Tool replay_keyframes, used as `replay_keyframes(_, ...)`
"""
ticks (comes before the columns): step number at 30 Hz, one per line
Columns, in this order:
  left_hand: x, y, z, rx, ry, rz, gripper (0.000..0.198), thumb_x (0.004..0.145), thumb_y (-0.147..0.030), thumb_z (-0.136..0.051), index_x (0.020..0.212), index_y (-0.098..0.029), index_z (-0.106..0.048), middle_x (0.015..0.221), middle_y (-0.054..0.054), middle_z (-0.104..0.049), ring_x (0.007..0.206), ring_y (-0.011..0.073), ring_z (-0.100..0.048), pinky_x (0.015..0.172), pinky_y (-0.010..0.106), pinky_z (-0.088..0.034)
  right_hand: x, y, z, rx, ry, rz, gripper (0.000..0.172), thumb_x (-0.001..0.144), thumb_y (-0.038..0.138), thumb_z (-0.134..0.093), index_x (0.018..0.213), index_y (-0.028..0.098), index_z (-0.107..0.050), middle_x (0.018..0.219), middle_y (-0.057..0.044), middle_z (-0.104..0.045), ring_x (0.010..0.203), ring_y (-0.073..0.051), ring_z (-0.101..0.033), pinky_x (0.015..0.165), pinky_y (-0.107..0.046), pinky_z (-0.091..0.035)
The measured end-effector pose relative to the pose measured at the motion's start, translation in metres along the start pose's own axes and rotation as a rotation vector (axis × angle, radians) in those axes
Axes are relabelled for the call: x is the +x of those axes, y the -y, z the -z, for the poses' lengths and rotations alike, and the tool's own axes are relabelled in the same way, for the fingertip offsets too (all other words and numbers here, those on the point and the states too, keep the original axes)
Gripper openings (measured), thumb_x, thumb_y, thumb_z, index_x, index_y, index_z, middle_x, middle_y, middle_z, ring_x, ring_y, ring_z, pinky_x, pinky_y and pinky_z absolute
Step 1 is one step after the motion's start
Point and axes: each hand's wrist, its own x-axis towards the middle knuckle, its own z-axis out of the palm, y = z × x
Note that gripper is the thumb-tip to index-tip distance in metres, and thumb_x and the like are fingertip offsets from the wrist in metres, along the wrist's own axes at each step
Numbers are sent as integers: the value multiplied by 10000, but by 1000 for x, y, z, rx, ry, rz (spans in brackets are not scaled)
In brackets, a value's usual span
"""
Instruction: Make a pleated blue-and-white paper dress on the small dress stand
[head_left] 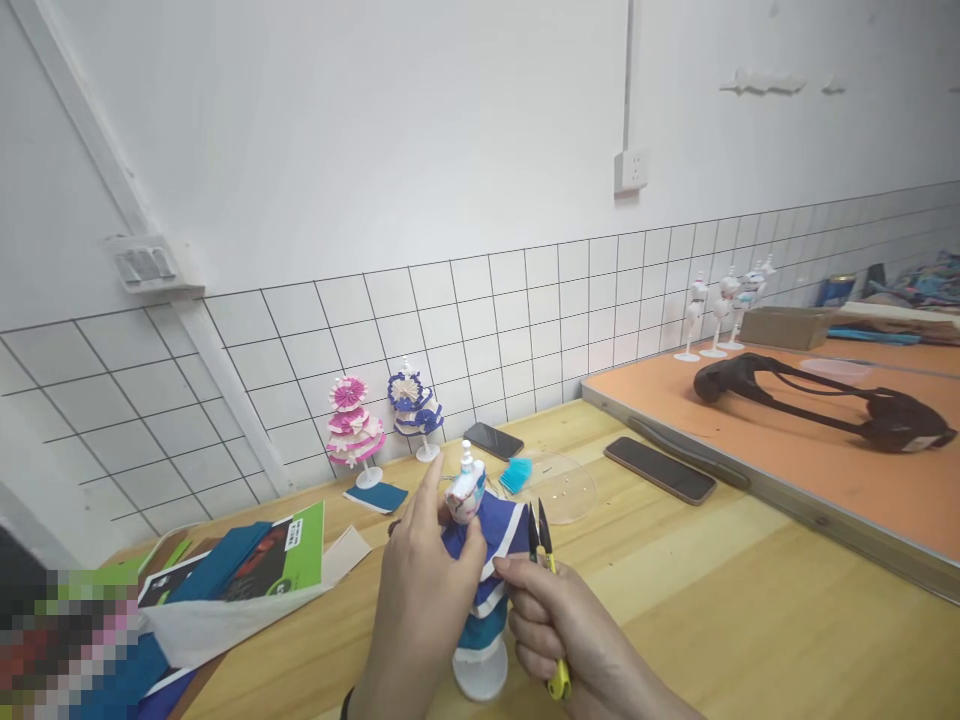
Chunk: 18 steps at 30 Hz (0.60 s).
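A miniature dress form (466, 490) stands upright on its round white base at the front of the table. It wears a tiered dress (504, 520) in dark blue and teal with white trim. My left hand (424, 590) wraps round the form's upper part from the left, thumb on the blue fabric in front. From the right, my right hand (559, 620) pinches the white-trimmed edge of the upper tier between thumb and forefinger. Yellow-handled thread snips (559, 682) sit in the same hand, black blades pointing up and apart.
Behind stand a pink dress form (351, 425) and a blue-and-cream one (414, 405). Teal pieces (516, 475), a clear disc (574, 490) with tiny beads and two phones (660, 470) (493, 440) lie nearby. Fabric and packets (225, 570) lie left. An orange board (825, 430) borders the right.
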Motion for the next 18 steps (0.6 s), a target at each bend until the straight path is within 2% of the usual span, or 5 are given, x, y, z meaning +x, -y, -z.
replay_keyframes(6,2,-1,3,-80,24,55,615,776,-258,-509,1364,-225,-334,799,-1,-587,791,197,-565,763,345,-430,-1,-10,-3,-41,-64,76,452,570,457,-756,615,217,-375,323,177,-214,292,2,-111,296,-133,-134)
replay_keyframes(12,2,2,3,-122,37,98,649,758,-267,-527,1371,-234,-316,807,-11,-567,762,185,-566,713,326,-438,5,-20,-2,-128,-61,153,456,584,529,-734,607,204,-416,295,165,-245,262,3,-136,288,-142,-125)
replay_keyframes(18,5,3,8,-142,63,98,630,773,-290,-530,1368,-226,-331,784,-15,-582,782,185,-577,751,329,-440,1,-22,4,-313,-46,191,510,614,662,-652,659,190,-466,320,142,-275,279,-17,-178,294,-161,-173)
